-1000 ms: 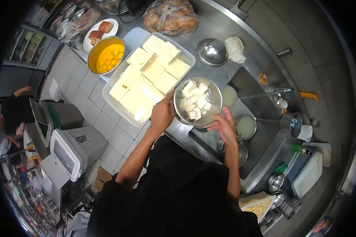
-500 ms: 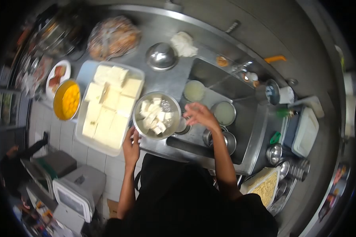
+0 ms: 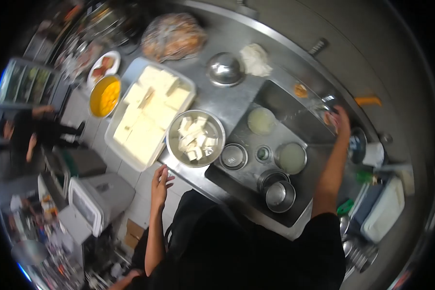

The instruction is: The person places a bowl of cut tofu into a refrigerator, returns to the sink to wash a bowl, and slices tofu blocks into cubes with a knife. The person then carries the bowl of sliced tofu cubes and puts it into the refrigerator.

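My left hand [image 3: 162, 181] hovers with its fingers apart, holding nothing, just below a steel bowl [image 3: 171, 153] on the counter's edge. White tofu cubes [image 3: 194, 139] lie in that bowl. To its left, a large plastic tub [image 3: 112, 137] holds thick tofu slabs [image 3: 142, 128]. My right hand [image 3: 340, 121] stretches to the back of the sink, its fingers curled at a tap knob beside the metal tap [image 3: 329, 99]; the hand mostly hides the knob.
The sink [image 3: 307, 113] contains steel bowls, two with cloudy liquid [image 3: 261, 121]. A bowl of yellow pieces [image 3: 110, 96], a bagged orange-brown item [image 3: 173, 37], an upturned bowl [image 3: 224, 69] and a white cloth [image 3: 256, 60] surround the tub. Another person [image 3: 31, 130] stands far left.
My right hand has moved from beside the bowl across the sink to the tap. My left hand has come away from the bowl's side. The view has turned.
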Motion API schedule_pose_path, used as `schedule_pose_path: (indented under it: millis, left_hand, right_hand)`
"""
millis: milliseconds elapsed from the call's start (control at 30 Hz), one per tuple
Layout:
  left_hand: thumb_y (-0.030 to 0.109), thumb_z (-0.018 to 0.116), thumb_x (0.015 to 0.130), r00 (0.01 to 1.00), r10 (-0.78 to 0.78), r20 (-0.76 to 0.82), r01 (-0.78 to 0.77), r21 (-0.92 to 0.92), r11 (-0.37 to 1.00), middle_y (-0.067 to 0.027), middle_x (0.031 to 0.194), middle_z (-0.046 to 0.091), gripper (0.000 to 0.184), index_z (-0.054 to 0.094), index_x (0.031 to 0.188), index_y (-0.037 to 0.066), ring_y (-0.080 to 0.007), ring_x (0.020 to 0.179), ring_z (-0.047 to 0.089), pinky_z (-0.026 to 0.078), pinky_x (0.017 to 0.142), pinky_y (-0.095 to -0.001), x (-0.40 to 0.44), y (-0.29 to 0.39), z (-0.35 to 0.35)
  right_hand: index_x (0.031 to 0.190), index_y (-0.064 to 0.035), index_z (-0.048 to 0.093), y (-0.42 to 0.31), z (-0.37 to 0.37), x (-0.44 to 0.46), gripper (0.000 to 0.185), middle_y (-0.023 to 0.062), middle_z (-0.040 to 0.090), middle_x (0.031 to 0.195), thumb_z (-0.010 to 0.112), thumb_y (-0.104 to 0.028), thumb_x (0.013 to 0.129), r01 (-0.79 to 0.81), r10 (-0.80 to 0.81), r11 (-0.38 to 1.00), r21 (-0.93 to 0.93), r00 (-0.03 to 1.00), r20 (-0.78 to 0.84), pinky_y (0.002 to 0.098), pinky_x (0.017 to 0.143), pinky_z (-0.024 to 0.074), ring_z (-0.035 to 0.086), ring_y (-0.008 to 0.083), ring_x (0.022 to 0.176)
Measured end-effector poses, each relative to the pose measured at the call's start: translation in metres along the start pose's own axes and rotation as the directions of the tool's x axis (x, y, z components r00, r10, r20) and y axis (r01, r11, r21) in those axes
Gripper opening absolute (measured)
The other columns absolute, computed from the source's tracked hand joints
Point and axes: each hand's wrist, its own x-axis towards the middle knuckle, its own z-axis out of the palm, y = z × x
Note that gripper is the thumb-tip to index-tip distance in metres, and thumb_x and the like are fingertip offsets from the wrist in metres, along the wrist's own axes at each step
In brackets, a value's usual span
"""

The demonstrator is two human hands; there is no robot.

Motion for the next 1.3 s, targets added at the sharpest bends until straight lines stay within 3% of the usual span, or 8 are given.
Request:
schedule_pose_path:
  millis: [67, 100, 167, 200, 267, 433, 967, 1300]
  left_hand:
    - [0.041, 0.05, 0.099, 0.999, -0.04, -0.013, 0.039, -0.107, 0.994, -0.0125, 0.125, 0.055, 0.049, 0.05, 0.133, 0.005, -0.0205, 0.097, 0.063, 0.05, 0.081, -0.0337, -0.006, 0.0, 0.002]
    - [0.041, 0.051, 0.099, 0.998, -0.051, -0.022, 0.048, -0.116, 0.992, -0.0126, 0.125, 0.055, 0.049, 0.049, 0.133, 0.005, -0.0204, 0.097, 0.063, 0.05, 0.081, -0.0336, -0.007, 0.002, 0.006]
    - [0.041, 0.051, 0.098, 0.996, -0.059, -0.065, 0.05, -0.141, 0.989, -0.0126, 0.124, 0.055, 0.049, 0.049, 0.133, 0.006, -0.0203, 0.097, 0.063, 0.05, 0.08, -0.0335, -0.001, 0.006, 0.016]
    - [0.04, 0.051, 0.098, 0.997, -0.037, -0.06, 0.027, -0.162, 0.986, -0.0125, 0.122, 0.056, 0.048, 0.049, 0.132, 0.006, -0.0201, 0.096, 0.063, 0.05, 0.08, -0.0335, 0.006, 0.003, 0.022]
    - [0.033, 0.052, 0.098, 0.997, -0.057, -0.055, 0.044, -0.218, 0.975, -0.0118, 0.117, 0.057, 0.038, 0.051, 0.126, 0.007, -0.0197, 0.093, 0.064, 0.05, 0.077, -0.0332, 0.021, 0.003, 0.033]
    - [0.005, 0.053, 0.093, 0.991, 0.103, -0.087, -0.119, -0.21, 0.97, -0.0061, 0.09, 0.054, 0.028, 0.044, 0.119, 0.006, -0.0166, 0.075, 0.062, 0.057, 0.065, -0.0299, 0.054, -0.003, 0.049]
    - [0.006, 0.064, 0.084, 0.99, 0.138, -0.02, -0.139, -0.034, 0.99, -0.0034, 0.081, 0.058, 0.025, 0.057, 0.107, 0.0, -0.0104, 0.073, 0.057, 0.048, 0.063, -0.0256, 0.027, -0.031, 0.02]
    - [0.021, 0.05, 0.097, 0.97, 0.235, -0.059, -0.238, -0.414, 0.879, -0.0068, 0.108, 0.063, 0.028, 0.055, 0.118, 0.004, -0.0142, 0.096, 0.06, 0.048, 0.088, -0.027, -0.062, -0.051, -0.084]
  right_hand:
    - [0.123, -0.0127, 0.05, 0.027, -0.025, 0.014, 0.049, 0.0081, 0.063, 0.116, 0.061, -0.043, 0.086, -0.379, 0.376, 0.814, 0.439, 0.921, 0.098, 0.0219, 0.065, 0.0432, 0.062, 0.0149, 0.111]
    - [0.125, -0.0127, 0.054, 0.05, -0.01, -0.006, 0.048, 0.0078, 0.066, 0.113, 0.046, -0.047, 0.092, -0.232, 0.298, 0.868, 0.438, 0.951, -0.086, 0.0215, 0.045, 0.0399, 0.061, 0.0091, 0.065]
    - [0.127, -0.0104, 0.053, 0.082, 0.045, -0.041, 0.05, 0.0034, 0.063, 0.085, 0.047, -0.044, 0.09, -0.298, 0.434, 0.853, 0.429, 0.862, -0.264, 0.0232, 0.036, 0.0329, 0.041, 0.0094, 0.047]
    - [0.129, -0.01, 0.051, 0.155, 0.061, -0.029, 0.055, 0.0068, 0.065, 0.09, 0.052, -0.044, 0.087, -0.392, 0.367, 0.754, 0.527, 0.917, 0.157, 0.0264, 0.043, 0.043, 0.054, 0.0115, 0.057]
    - [0.128, -0.0074, 0.05, 0.054, 0.237, -0.152, 0.046, 0.0144, 0.066, 0.102, 0.057, -0.035, 0.092, -0.285, 0.21, 0.894, 0.347, 0.948, 0.237, 0.0334, 0.073, 0.0547, 0.066, 0.0235, 0.091]
    - [0.121, -0.0048, 0.054, -0.009, 0.372, -0.172, 0.027, 0.0082, 0.066, 0.102, 0.054, -0.012, 0.095, -0.251, 0.192, 0.967, -0.031, 0.649, 0.736, 0.0263, 0.069, 0.052, 0.064, 0.0142, 0.084]
    - [0.121, 0.0041, 0.056, 0.019, 0.366, -0.233, 0.038, 0.0098, 0.068, 0.104, 0.055, 0.012, 0.084, -0.367, 0.307, 0.919, -0.142, 0.444, 0.842, 0.0246, 0.074, 0.055, 0.066, 0.0131, 0.09]
    - [0.112, 0.0061, 0.06, -0.042, 0.404, -0.373, 0.028, 0.0129, 0.069, 0.103, 0.065, 0.004, 0.085, -0.512, 0.247, 0.859, -0.032, 0.359, 0.9, 0.0334, 0.083, 0.0568, 0.068, 0.0195, 0.093]
